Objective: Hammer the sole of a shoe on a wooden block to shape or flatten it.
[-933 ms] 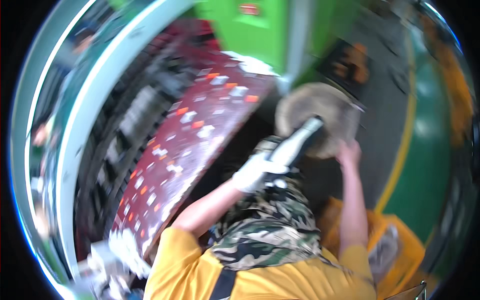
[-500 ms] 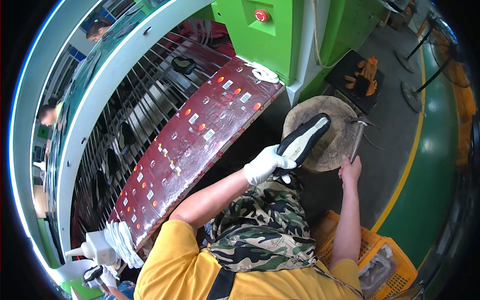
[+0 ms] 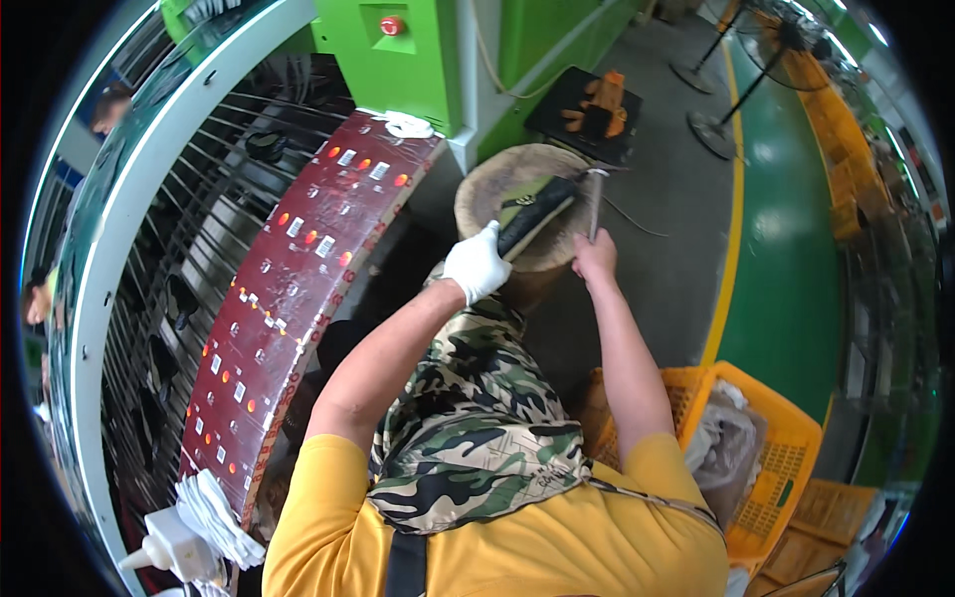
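Observation:
My left hand (image 3: 477, 265), in a white glove, is closed on the heel end of a black and olive-green shoe upper (image 3: 529, 210). The shoe lies over the round wooden block (image 3: 480, 199), turned with its olive side showing, its toe pointing away and to the right. Just right of it, my bare right hand (image 3: 594, 256) grips the handle of a hammer (image 3: 595, 205). The hammer's head is at the block's far right edge, close to the shoe's toe.
On the left, a maroon-wrapped board (image 3: 288, 289) borders a roller rack holding dark shoes. A green machine (image 3: 398, 75) with a red button stands ahead. Orange gloves (image 3: 602, 104) lie on a black platform. Yellow crate (image 3: 786, 468) at lower right; white bottle (image 3: 174, 545) lower left.
The shoe has been rolled over in my left hand: its pale underside faced up before, and its olive side shows now. The whole view has shifted to the right. My right hand still holds the hammer.

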Demonstrator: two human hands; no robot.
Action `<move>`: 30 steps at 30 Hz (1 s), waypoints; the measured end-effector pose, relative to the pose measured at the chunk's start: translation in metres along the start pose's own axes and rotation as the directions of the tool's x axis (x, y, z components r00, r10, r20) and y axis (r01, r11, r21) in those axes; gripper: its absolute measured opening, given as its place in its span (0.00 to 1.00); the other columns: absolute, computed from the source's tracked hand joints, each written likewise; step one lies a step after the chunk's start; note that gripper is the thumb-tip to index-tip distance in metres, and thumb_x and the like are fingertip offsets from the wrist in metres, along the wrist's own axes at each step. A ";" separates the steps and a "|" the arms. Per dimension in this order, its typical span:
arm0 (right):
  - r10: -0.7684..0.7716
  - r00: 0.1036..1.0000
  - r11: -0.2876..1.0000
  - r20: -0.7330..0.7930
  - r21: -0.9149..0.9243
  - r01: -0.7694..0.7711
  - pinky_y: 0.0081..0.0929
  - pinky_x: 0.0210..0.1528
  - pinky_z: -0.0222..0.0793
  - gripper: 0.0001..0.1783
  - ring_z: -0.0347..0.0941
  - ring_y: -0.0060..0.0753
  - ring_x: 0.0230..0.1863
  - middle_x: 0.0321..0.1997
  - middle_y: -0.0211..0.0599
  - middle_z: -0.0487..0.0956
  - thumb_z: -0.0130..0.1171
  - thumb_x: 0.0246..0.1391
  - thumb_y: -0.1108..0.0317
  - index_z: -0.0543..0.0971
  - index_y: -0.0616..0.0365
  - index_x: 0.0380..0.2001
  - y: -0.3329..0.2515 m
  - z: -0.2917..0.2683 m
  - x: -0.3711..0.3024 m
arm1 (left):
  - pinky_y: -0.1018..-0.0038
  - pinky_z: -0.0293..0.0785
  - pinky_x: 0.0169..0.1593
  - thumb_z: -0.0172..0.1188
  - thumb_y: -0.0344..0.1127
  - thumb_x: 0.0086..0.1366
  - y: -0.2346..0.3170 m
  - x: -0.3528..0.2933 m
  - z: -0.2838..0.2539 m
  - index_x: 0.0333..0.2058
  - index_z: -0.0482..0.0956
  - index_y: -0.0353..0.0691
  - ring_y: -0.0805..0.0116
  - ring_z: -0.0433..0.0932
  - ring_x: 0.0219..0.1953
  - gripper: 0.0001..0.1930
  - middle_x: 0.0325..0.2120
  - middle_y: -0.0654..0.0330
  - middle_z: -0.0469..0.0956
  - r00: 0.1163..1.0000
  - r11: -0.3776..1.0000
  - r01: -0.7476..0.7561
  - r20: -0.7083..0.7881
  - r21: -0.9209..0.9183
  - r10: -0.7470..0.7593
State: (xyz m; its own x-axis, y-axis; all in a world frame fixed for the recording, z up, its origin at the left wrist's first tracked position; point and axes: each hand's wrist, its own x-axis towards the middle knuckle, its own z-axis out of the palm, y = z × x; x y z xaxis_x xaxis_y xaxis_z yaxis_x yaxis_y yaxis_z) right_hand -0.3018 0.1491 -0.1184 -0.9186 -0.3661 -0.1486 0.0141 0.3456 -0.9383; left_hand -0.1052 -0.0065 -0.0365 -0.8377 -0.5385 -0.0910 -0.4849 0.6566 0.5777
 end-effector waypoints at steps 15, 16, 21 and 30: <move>0.196 0.946 0.963 0.258 0.130 -0.235 0.29 0.13 0.59 0.09 0.65 0.24 0.14 0.22 0.29 0.71 0.58 0.67 0.66 0.68 0.54 0.41 -0.025 -0.024 -0.038 | 0.62 0.83 0.37 0.66 0.39 0.56 -0.018 0.009 0.004 0.51 0.80 0.33 0.53 0.87 0.29 0.25 0.30 0.45 0.86 0.999 0.991 -0.011 -0.044 -0.136 0.005; 0.176 0.939 0.939 0.296 0.237 -0.251 0.30 0.11 0.56 0.09 0.64 0.25 0.12 0.21 0.29 0.69 0.58 0.64 0.66 0.69 0.54 0.39 -0.022 -0.026 -0.037 | 0.61 0.84 0.38 0.67 0.41 0.55 -0.014 0.006 -0.003 0.50 0.80 0.33 0.53 0.88 0.30 0.26 0.30 0.45 0.86 0.999 0.977 0.027 0.041 -0.211 -0.018; 0.304 0.908 0.867 0.289 0.311 -0.389 0.30 0.14 0.58 0.06 0.62 0.24 0.14 0.21 0.26 0.67 0.54 0.68 0.65 0.70 0.50 0.43 -0.021 -0.033 -0.042 | 0.65 0.82 0.27 0.71 0.40 0.52 -0.020 -0.002 -0.030 0.42 0.83 0.32 0.59 0.86 0.23 0.21 0.24 0.50 0.85 0.980 0.873 0.095 0.199 -0.478 0.002; 0.174 0.974 0.981 0.143 0.060 -0.184 0.25 0.11 0.60 0.07 0.64 0.23 0.11 0.21 0.28 0.70 0.58 0.67 0.67 0.71 0.56 0.40 -0.021 0.005 -0.008 | 0.81 0.70 0.17 0.69 0.34 0.58 -0.088 -0.123 -0.131 0.47 0.83 0.29 0.71 0.82 0.18 0.20 0.31 0.56 0.86 0.950 -0.020 0.314 0.314 -0.949 0.002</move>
State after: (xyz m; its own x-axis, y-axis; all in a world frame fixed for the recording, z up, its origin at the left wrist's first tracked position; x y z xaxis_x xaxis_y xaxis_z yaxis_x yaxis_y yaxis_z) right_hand -0.2929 0.1404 -0.0996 -0.8364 -0.4196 -0.3527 0.2066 0.3546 -0.9119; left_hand 0.0741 -0.0674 0.0304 -0.8750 -0.3447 -0.3399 -0.0144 -0.6832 0.7301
